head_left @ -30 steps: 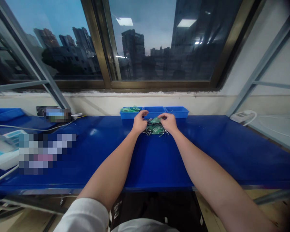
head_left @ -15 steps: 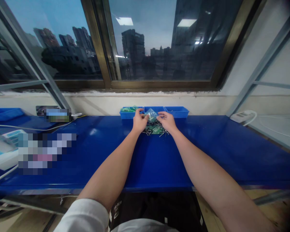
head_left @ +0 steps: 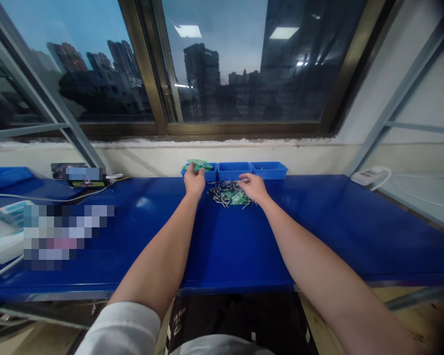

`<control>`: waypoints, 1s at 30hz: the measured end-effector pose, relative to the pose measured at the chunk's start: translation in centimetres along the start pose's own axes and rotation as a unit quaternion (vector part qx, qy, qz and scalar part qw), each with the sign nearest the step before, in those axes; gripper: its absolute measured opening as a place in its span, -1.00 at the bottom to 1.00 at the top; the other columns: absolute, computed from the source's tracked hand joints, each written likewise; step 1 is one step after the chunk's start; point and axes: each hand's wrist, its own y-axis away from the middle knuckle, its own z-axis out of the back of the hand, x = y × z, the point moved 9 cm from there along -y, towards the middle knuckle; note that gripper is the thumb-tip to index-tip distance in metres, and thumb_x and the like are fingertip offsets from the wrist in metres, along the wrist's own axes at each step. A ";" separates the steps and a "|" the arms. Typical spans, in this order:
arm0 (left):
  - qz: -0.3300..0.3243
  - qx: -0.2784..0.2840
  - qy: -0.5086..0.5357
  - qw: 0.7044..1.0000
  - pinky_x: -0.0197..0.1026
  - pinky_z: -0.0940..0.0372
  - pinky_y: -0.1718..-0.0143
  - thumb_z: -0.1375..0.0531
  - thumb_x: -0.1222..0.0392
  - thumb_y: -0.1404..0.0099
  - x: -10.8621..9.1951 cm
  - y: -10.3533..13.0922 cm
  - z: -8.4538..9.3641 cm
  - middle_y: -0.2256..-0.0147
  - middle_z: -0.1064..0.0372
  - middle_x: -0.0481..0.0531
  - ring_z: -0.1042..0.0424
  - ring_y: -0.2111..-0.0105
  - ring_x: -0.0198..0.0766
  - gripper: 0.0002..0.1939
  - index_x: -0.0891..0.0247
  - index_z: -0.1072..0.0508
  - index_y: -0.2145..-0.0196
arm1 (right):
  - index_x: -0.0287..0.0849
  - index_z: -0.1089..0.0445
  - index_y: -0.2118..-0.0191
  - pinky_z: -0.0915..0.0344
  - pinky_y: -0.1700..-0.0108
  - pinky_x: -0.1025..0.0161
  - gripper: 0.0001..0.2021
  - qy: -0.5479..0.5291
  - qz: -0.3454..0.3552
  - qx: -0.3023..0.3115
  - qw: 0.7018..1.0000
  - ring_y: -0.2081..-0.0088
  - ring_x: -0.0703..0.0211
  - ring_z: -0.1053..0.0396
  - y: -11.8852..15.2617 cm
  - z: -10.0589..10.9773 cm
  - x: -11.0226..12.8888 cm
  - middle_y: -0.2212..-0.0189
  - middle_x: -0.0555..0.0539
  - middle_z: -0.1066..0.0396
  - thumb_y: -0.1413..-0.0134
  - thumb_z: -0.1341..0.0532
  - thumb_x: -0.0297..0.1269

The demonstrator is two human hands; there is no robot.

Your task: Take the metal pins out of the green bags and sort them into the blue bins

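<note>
My left hand (head_left: 194, 181) is at the front of the left blue bin (head_left: 210, 175), its fingers closed on a greenish clear plastic bag (head_left: 200, 164) over that bin. My right hand (head_left: 253, 188) is at the right side of a pile of small dark metal pieces (head_left: 218, 192), with thumb and fingers pinched together; what they hold, if anything, is too small to tell. Green plastic bags (head_left: 237, 197) lie among the metal pieces. The middle blue bin (head_left: 234, 171) and the right blue bin (head_left: 269, 171) stand behind the pile.
The blue table (head_left: 229, 251) runs below the window. A phone-like screen (head_left: 83, 176) and a white device (head_left: 3, 229) are at the left, near cables. A white power strip (head_left: 370, 176) lies at the right. Grey metal frames rise on both sides.
My left hand has moved left from the pile to the left bin, and the clear bag that was between both hands is no longer there. My right hand has stayed by the pile.
</note>
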 end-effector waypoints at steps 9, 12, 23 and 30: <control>0.082 0.039 0.089 0.992 -0.18 -0.30 0.09 -0.19 0.16 -0.14 1.8 0.1 -0.8 -0.01 -0.34 0.14 -0.37 0.03 -0.16 -0.32 0.23 -0.09 -0.19 | -0.19 -0.46 0.20 -0.33 0.22 0.25 -0.73 0.032 0.008 0.019 0.999 0.39 0.19 -0.43 0.3 -0.2 0.7 0.42 -0.05 -0.50 0.09 -0.20 -0.27; 0.070 0.045 0.056 0.995 -0.15 -0.26 0.03 -0.17 0.19 -0.14 1.4 0.2 -0.9 0.03 -0.36 0.18 -0.38 0.04 -0.15 -0.36 0.28 -0.13 -0.17 | -0.18 -0.45 0.20 -0.33 0.23 0.25 -0.73 0.039 0.013 0.023 0.999 0.40 0.20 -0.43 0.4 -0.3 0.9 0.42 -0.04 -0.50 0.08 -0.19 -0.27; -0.068 0.121 -0.201 0.970 -0.13 -0.24 0.03 -0.11 0.22 -0.13 -1.9 2.3 -2.3 0.19 -0.47 0.12 -0.41 0.14 -0.07 -0.72 0.24 -0.51 0.22 | -0.14 -0.46 0.21 -0.23 0.02 0.10 -0.70 0.184 -0.047 -0.057 0.980 0.10 0.01 -0.36 -0.5 1.9 -2.1 0.24 -0.12 -0.48 0.13 -0.16 -0.27; -0.070 0.229 -0.257 0.936 -0.14 -0.20 0.01 -0.03 -0.01 -0.22 -1.1 3.8 -4.9 0.07 -0.42 0.15 -0.37 0.04 -0.05 -0.57 0.22 -0.45 0.06 | -0.08 -0.43 0.13 -0.12 0.00 0.00 -0.57 0.190 -0.066 0.029 0.979 0.00 -0.09 -0.23 0.0 0.7 -2.3 0.09 -0.14 -0.39 0.13 -0.20 0.02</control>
